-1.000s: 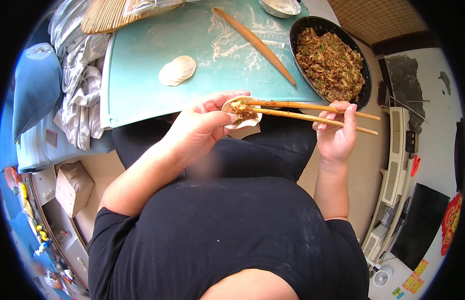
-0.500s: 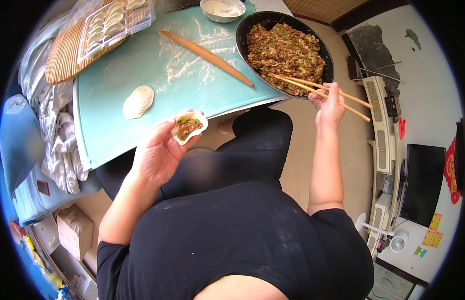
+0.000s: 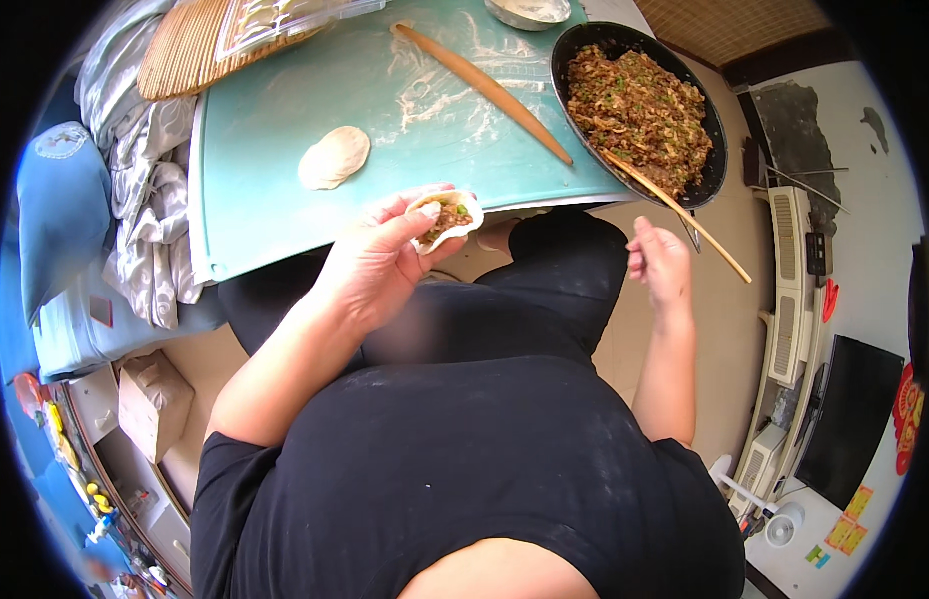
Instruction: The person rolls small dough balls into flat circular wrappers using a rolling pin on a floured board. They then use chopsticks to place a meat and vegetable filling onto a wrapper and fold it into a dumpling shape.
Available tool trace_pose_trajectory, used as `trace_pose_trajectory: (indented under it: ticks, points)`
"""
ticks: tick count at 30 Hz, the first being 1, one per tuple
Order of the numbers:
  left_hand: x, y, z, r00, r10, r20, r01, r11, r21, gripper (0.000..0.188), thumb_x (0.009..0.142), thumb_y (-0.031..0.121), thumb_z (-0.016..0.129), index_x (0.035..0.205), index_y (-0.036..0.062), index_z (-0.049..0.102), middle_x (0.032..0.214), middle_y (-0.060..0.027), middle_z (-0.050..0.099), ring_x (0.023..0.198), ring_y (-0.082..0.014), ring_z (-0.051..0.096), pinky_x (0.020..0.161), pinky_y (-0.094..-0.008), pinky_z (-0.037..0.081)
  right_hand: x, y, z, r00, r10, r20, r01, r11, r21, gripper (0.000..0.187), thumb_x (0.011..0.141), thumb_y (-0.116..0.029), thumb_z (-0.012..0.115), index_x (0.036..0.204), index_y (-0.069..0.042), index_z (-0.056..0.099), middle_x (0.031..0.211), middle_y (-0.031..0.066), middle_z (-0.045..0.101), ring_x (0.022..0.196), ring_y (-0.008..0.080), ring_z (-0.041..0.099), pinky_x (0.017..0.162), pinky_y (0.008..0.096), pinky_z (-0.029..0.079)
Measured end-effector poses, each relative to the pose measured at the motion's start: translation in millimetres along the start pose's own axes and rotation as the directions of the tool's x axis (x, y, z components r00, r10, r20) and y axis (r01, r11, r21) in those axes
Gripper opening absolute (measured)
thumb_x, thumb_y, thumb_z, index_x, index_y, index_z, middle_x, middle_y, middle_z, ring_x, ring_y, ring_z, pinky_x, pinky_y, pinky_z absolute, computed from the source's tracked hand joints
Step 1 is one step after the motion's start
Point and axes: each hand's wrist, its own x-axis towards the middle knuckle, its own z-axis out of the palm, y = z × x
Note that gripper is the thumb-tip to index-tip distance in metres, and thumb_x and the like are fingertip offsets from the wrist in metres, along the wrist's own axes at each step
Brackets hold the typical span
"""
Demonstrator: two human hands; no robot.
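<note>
In my left hand [image 3: 376, 252] is a dumpling wrapper [image 3: 466, 222], cupped round a spoonful of minced filling flecked with green. The thumb presses at the edge of the filling. My right hand [image 3: 661, 262] hangs in the air right of my knees, fingers curled in, with nothing visible in them. Just above it, the wooden chopsticks [image 3: 706, 238] rest across the rim of the black pan [image 3: 561, 85], their tips in the filling [image 3: 639, 115]. A small stack of round wrappers [image 3: 334, 158] lies on the green mat left of my left hand.
A tapered rolling pin [image 3: 484, 92] lies on the floury green mat [image 3: 265, 130]. Behind are a bowl of flour [image 3: 529, 12] and a clear tray of dumplings [image 3: 285, 22] on a slatted wooden mat [image 3: 175, 60]. Grey patterned cloth [image 3: 155, 200] borders the table's left side.
My right hand has let go of the chopsticks, leaving them on the pan, and has drawn back toward me. My left thumb has moved onto the wrapper. The whole view has shifted.
</note>
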Motion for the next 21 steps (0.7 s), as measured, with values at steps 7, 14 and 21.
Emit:
trace_pose_trajectory:
  ticks: [7,14,21]
  points:
    - [-4.3,-4.8,8.8,0.999,-0.020,0.046,0.020,1.000,0.013,0.033,0.090,0.013,0.058,0.119,-0.0025,0.053,0.114,-0.0133,0.059,0.103,-0.0193,0.059,0.089,-0.0335,0.052,-53.8,-71.2,83.7,0.348,-0.865,0.361,0.934,0.354,-0.050,0.030,0.068,-0.012,0.076,0.096,-0.009,0.065,0.103,0.0092,0.059,0.095,0.0279,0.056,0.082,0.0370,0.045]
    - [-15.9,-2.7,6.1,0.994,0.010,0.110,-0.023,0.993,0.117,0.026,0.091,0.012,0.057,0.114,-0.0011,0.056,0.108,-0.0099,0.060,0.093,-0.0158,0.060,0.083,-0.0315,0.051,-52.4,-86.1,126.3,0.100,-0.891,0.444,0.995,0.082,-0.061,0.022,0.065,-0.007,0.072,0.084,-0.007,0.061,0.105,0.0067,0.058,0.103,0.0292,0.054,0.084,0.0404,0.045]
    - [-29.0,-1.4,9.8,0.985,0.122,0.126,-0.144,0.972,0.187,0.034,0.086,0.006,0.062,0.119,-0.0001,0.055,0.107,-0.0087,0.062,0.097,-0.0156,0.060,0.088,-0.0317,0.049,-51.1,-95.3,135.0,0.100,-0.927,0.363,0.994,0.105,-0.005,0.018,0.067,-0.004,0.071,0.082,-0.006,0.061,0.100,0.0086,0.059,0.097,0.0288,0.054,0.082,0.0392,0.044]
